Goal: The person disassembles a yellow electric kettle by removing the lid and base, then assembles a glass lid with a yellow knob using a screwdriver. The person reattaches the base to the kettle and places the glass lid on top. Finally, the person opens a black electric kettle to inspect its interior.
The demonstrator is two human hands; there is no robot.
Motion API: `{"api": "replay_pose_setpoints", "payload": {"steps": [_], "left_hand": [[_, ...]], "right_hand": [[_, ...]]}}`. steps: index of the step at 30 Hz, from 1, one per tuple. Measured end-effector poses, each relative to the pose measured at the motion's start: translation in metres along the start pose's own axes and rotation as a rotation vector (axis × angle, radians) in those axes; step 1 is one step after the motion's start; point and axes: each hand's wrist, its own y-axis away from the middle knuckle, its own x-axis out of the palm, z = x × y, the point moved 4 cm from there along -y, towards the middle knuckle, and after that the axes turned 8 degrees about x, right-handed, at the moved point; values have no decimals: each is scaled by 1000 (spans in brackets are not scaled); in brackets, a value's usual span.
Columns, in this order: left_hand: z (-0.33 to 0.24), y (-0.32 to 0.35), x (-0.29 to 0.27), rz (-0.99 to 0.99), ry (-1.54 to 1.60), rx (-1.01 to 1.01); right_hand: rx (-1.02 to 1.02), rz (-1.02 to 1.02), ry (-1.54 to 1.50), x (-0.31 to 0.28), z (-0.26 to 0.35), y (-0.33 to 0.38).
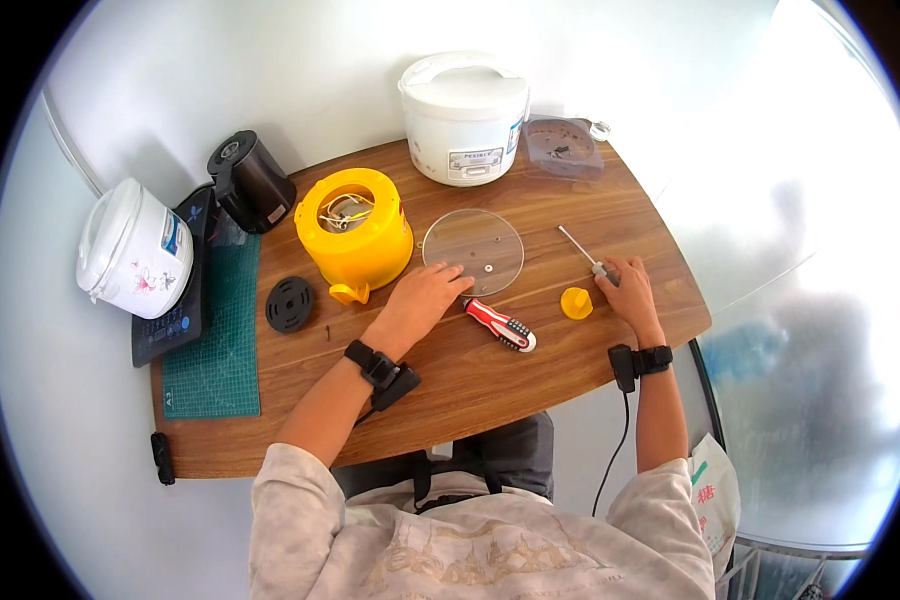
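Observation:
My right hand (630, 298) is closed round the grey handle of a slim screwdriver (578, 245), whose metal shaft points up and left over the table. Close to its fingers sits a small yellow knob-like piece (576, 303). My left hand (425, 302) rests with fingers stretched out, fingertips at the lower left rim of a clear round lid (472, 250). Small metal bits (488, 268) lie on that lid. Just right of the left fingertips is a red, white and black tool handle (500, 325); any shaft cannot be made out.
Left of centre stands a yellow appliance housing (355, 235) with wires inside, beside a black vented disc (290, 304) and a tiny screw (328, 332). A white rice cooker (465, 120), plastic bag (562, 148), dark kettle (255, 180), second cooker (135, 245) and green cutting mat (220, 370) stand around.

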Motion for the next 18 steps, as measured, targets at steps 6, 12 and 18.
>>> {"api": "replay_pose_setpoints", "payload": {"steps": [6, 12, 18], "left_hand": [[4, 0, 2, -40, -16, 34], [4, 1, -5, -87, -36, 17], [-2, 2, -13, -163, 35, -30]], "right_hand": [[46, -23, -89, -6, -2, 6], [-24, -185, -140, -20, 33, 20], [237, 599, -480, 19, 105, 12]]}}
